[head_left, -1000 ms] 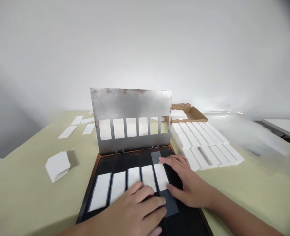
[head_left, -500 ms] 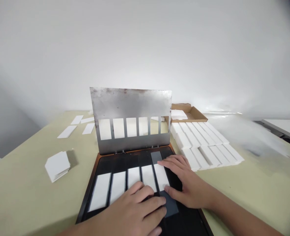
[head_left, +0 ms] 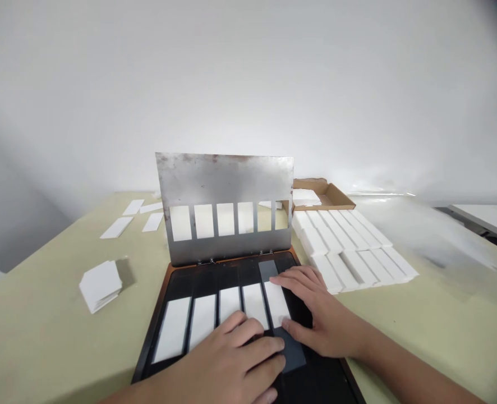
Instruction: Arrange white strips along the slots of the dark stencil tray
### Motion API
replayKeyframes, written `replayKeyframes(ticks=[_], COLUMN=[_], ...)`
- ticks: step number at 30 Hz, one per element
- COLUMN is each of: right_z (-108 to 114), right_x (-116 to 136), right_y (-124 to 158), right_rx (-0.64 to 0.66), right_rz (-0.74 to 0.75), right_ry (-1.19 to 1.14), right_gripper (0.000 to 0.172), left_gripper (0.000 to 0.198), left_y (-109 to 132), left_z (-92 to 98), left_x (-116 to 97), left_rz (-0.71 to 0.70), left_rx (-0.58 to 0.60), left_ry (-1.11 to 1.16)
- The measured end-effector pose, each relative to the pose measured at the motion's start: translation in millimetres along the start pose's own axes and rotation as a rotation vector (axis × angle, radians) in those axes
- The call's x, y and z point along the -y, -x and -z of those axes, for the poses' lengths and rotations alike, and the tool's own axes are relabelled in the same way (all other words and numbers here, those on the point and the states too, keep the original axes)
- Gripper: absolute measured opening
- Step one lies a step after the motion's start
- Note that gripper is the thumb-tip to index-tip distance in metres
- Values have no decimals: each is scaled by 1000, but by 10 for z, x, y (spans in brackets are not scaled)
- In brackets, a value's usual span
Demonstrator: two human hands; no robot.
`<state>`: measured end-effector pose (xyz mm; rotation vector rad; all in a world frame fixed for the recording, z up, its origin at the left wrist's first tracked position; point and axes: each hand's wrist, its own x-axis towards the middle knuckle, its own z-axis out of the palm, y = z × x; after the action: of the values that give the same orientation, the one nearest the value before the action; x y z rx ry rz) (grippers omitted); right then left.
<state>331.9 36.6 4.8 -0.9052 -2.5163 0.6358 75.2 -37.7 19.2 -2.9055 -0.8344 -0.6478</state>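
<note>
A black tray with slots [head_left: 202,278] lies before me, its metal lid with cut-out windows [head_left: 223,179] raised on hinges at the back. White cards [head_left: 173,328] sit side by side in the slots. My right hand [head_left: 316,314] spans the rightmost card [head_left: 276,304], index fingertip at its far end and thumb at its near end. That card lies over a dark grey strip [head_left: 290,350], which shows beyond both its ends. My left hand [head_left: 242,356] rests palm down over the tray, fingers bent and slightly apart, fingertips by the strip's near part. Nothing shows in its fingers.
A small stack of white cards [head_left: 101,285] stands on the left of the pale table [head_left: 42,314]; several loose cards [head_left: 117,227] lie behind it. Rows of white card stacks [head_left: 349,238] stand right of the tray, before a cardboard box [head_left: 336,196] holding more.
Both hands stay in place against the tray and the cards. Only the view has shifted very slightly.
</note>
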Motion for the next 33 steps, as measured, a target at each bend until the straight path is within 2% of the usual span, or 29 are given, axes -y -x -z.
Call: replayKeyframes(ticks=[14,22,28,33], right_z=[-5,-1,3,11], right_x=[2,5,13,18], right_y=[-10,-19,-22,-20], right_rx=[4,6,10,13], right_rz=[-2,5,8,-2], right_ry=[17,26,37,35], right_gripper=[70,65,49,51], left_gripper=[24,27,26,25], left_y=[-7,-12,-30,-30], left_z=[-15,-2,6,6], left_x=[6,7,10,10], left_rz=[2,3,-1,-2], left_rx=[-1,11,20,14], left_ry=[-3,-8,-1,8])
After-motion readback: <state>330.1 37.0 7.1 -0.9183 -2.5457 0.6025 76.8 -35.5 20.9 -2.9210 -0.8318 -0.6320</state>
